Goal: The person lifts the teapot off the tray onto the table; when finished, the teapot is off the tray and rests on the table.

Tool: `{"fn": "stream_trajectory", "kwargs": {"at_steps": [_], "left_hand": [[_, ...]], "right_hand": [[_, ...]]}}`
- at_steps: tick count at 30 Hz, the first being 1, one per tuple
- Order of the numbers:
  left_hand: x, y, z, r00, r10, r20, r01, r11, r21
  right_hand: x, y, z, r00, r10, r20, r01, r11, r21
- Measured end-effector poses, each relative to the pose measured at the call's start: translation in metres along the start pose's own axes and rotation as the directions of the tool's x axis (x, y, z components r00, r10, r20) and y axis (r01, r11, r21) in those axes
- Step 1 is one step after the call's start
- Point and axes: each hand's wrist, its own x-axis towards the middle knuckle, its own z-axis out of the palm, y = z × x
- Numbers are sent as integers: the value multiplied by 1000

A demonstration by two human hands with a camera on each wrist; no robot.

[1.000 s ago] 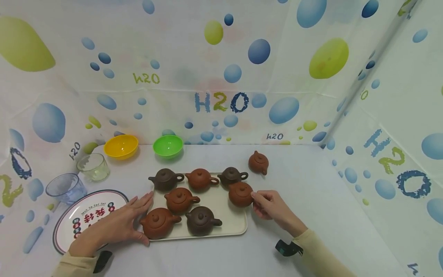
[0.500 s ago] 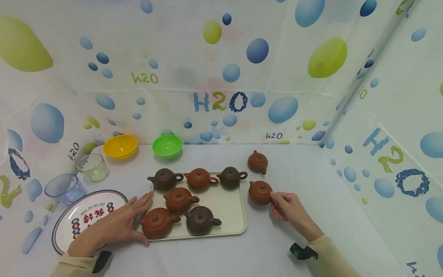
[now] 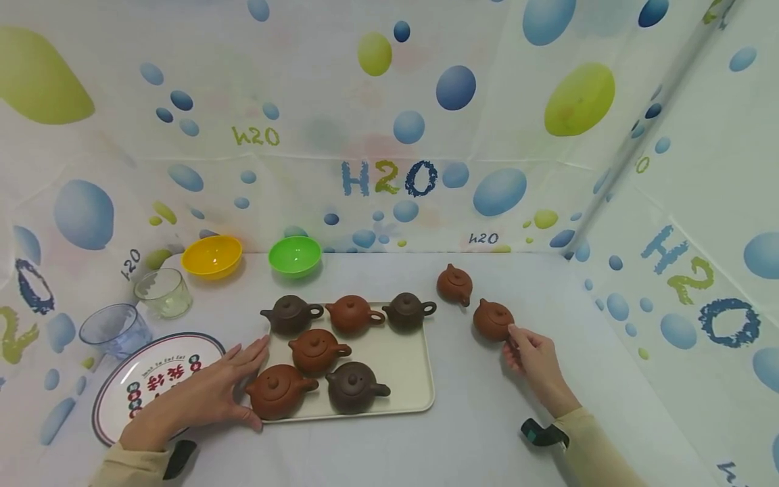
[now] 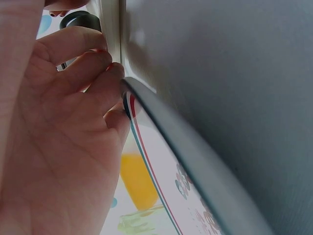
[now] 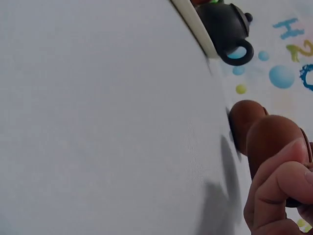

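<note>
Bubble-print sheeting backs a white table (image 3: 487, 433) carrying a cream tray (image 3: 402, 379) of six teapots. Right of the tray, off its edge, a reddish-brown teapot (image 3: 491, 319) stands upright on the table, just beside a second loose teapot (image 3: 454, 283). The right hand (image 3: 535, 358), nearer of the two, pinches this pot's near-right side; the pot lies ahead-left of the grip. The left hand (image 3: 201, 396) rests with fingers spread flat against the tray's left edge.
</note>
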Motion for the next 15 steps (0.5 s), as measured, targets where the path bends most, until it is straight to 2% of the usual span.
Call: {"fn": "stream_trajectory", "kwargs": {"at_steps": [8, 15], "left_hand": [[2, 1, -3, 1000, 2, -12, -2, 1000, 11], [1, 0, 0, 1000, -13, 15, 13, 1000, -12]], "right_hand": [[20, -10, 5, 994, -27, -109, 33, 998, 54], [44, -19, 13, 990, -17, -137, 17, 1000, -5]]}}
